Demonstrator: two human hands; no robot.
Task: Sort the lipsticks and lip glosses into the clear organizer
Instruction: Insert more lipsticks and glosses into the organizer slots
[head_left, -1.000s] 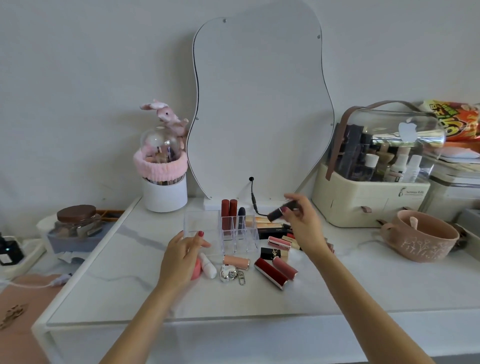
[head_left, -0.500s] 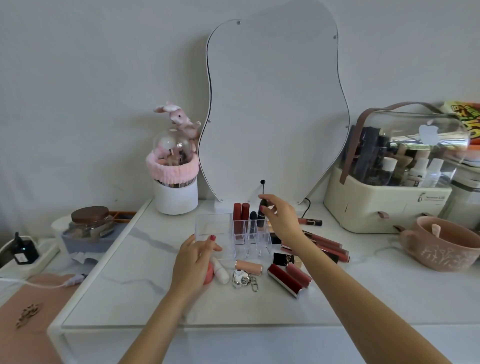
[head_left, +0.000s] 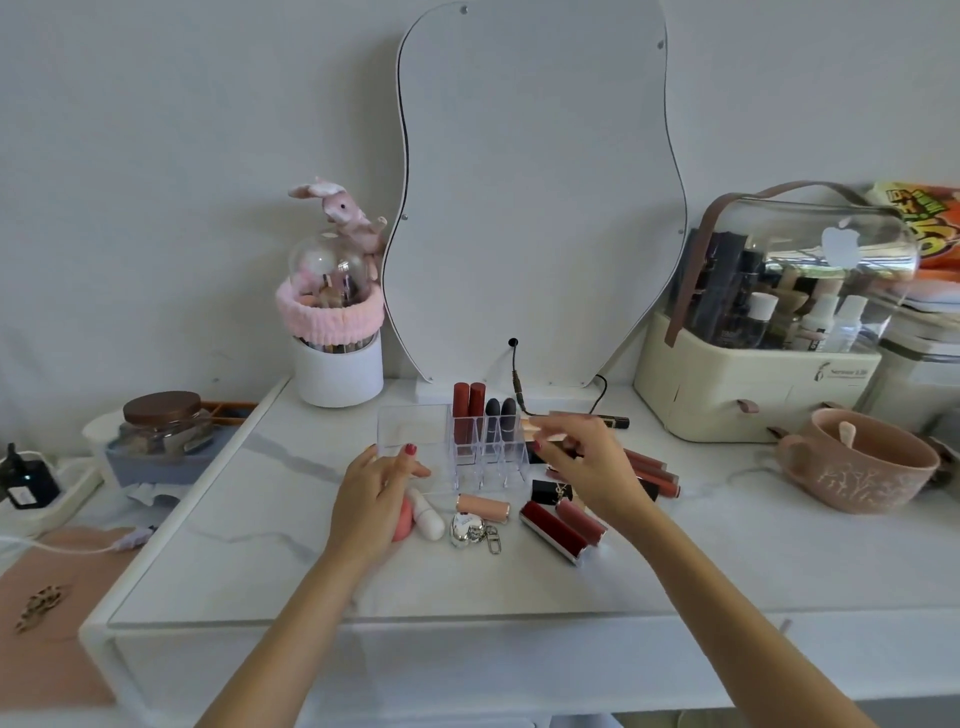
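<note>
The clear organizer stands in front of the mirror. Two red tubes and two dark grey tubes stand upright in its back slots. My right hand hovers just right of it and pinches a pale pink-and-gold tube near the slots. My left hand rests at the organizer's front left corner, thumb against its wall. Loose on the table lie a peach tube, a dark red tube, a rose tube, a black lipstick and brown glosses.
A white tube and a pink round item lie under my left hand, a silver heart keychain beside them. A brush cup stands back left, a cosmetics case and a pink mug on the right. A cable hangs by the mirror.
My right hand set the dark tube into an organizer slot, drew back, and now holds a pale tube. My left hand has stayed by the organizer.
</note>
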